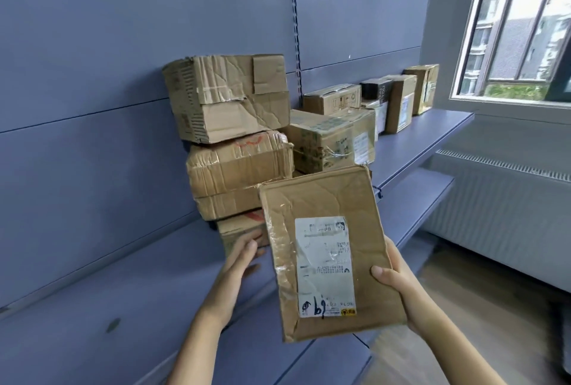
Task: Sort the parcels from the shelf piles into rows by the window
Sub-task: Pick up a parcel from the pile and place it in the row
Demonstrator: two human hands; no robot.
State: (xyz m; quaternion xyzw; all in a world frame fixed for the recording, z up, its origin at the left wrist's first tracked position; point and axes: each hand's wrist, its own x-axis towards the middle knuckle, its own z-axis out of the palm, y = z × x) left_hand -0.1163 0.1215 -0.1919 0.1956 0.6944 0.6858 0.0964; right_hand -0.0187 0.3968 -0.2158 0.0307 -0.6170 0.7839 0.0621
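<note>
The right hand (398, 281) grips a flat cardboard parcel (324, 199) by its right edge, thumb curled onto the front and fingers hidden behind. The parcel is held upright in the air in front of the shelf (417, 140), its white label (324, 267) facing the camera. The left hand (244, 253) reaches with straight, loosely spread fingers beside the parcel's left edge; it seems to touch the bottom box (238, 230) of the pile, though the parcel hides the fingertips. Above that box sit a taped middle box (241, 168) and a crumpled top box (228, 97). Further along the shelf, a row of boxes (400, 103) runs toward the window (519, 23).
</note>
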